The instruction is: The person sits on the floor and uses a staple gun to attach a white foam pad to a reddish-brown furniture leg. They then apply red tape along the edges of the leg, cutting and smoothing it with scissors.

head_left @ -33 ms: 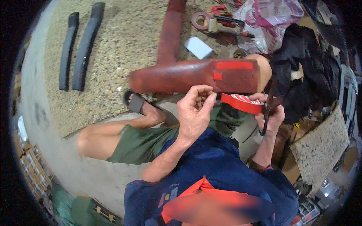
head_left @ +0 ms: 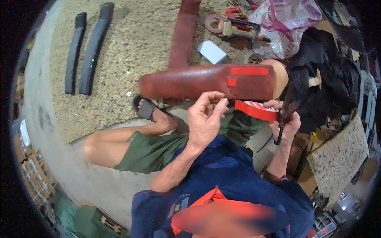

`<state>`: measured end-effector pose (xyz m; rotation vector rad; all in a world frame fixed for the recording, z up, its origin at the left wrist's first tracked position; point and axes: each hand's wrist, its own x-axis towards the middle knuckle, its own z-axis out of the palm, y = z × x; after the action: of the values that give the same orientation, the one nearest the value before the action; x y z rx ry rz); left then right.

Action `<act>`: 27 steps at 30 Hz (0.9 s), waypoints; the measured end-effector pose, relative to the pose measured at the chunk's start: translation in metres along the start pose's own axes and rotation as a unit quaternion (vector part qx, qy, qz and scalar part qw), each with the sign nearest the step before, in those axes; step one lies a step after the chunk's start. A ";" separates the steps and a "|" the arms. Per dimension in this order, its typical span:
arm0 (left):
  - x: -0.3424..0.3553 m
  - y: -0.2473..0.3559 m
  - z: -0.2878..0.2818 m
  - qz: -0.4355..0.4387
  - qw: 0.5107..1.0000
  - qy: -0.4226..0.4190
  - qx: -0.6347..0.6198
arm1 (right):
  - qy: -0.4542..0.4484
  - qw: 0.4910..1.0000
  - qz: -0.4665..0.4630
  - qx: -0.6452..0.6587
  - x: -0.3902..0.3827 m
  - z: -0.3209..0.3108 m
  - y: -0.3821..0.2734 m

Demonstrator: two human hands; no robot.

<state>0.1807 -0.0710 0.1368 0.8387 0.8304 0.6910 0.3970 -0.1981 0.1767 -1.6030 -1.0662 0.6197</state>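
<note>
My right hand (head_left: 286,123) grips a roll of red tape (head_left: 257,112), with dark scissors (head_left: 285,115) held in the same hand. Close to the roll's left edge, my left hand (head_left: 206,115) is closed in a pinch; whatever is between its thumb and finger is too small to make out. Just beyond both hands lies a long, dark red, padded leather-like piece (head_left: 182,84), its right end by my bent knee. A longer red tape strip (head_left: 250,71) and a short red tape piece (head_left: 231,82) are stuck on that right end.
Another dark red piece (head_left: 183,39) stretches away behind. Two dark padded strips (head_left: 93,51) lie on the speckled foam mat (head_left: 123,59) at far left. A white block (head_left: 212,52), a pink tape roll (head_left: 214,23), a plastic bag (head_left: 278,27) and black cloth (head_left: 317,59) sit at far right.
The whole view has shifted slightly, so everything sits a little further right. Both hands keep the same pose, and the tape roll and scissors stay in my right hand.
</note>
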 end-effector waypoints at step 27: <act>0.232 -0.058 -0.321 0.004 0.930 0.357 0.093 | 0.285 0.942 0.175 -0.031 -0.007 -0.044 0.047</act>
<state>0.0383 0.1985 -0.1237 0.7584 1.5676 0.9535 0.4451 -0.2274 0.1451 -1.8880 -0.3778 0.3107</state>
